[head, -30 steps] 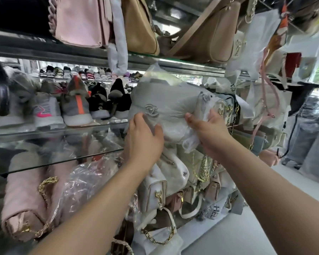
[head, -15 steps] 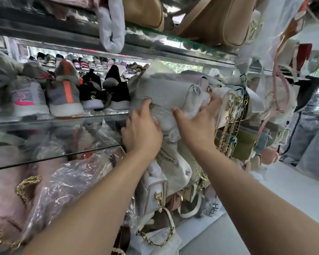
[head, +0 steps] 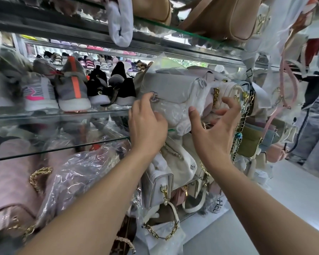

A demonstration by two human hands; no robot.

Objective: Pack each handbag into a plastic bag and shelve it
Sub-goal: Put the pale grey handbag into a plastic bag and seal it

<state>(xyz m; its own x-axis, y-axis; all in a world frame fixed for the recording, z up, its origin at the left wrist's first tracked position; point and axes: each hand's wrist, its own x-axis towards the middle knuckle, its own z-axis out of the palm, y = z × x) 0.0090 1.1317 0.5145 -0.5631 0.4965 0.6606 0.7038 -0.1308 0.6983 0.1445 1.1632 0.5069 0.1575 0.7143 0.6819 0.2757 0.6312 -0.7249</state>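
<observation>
The grey handbag is finished in a smooth, matt material, possibly imitation leather, and is set with a shiny metal clasp. It is wrapped in a thin, crinkled, glossy plastic bag. The shelf is made of clear glass, and the rail above of dull metal. A polished gold-coloured chain is hung on the cream bag; the sneaker is covered in matt cloth.

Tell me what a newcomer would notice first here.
The grey handbag in clear plastic stands out at the centre, on the glass shelf, with the left hand on it and the right hand spread open beside it. To its left stands a grey sneaker with a bright orange stripe; at lower left lies a pink bag with a gold chain.
</observation>
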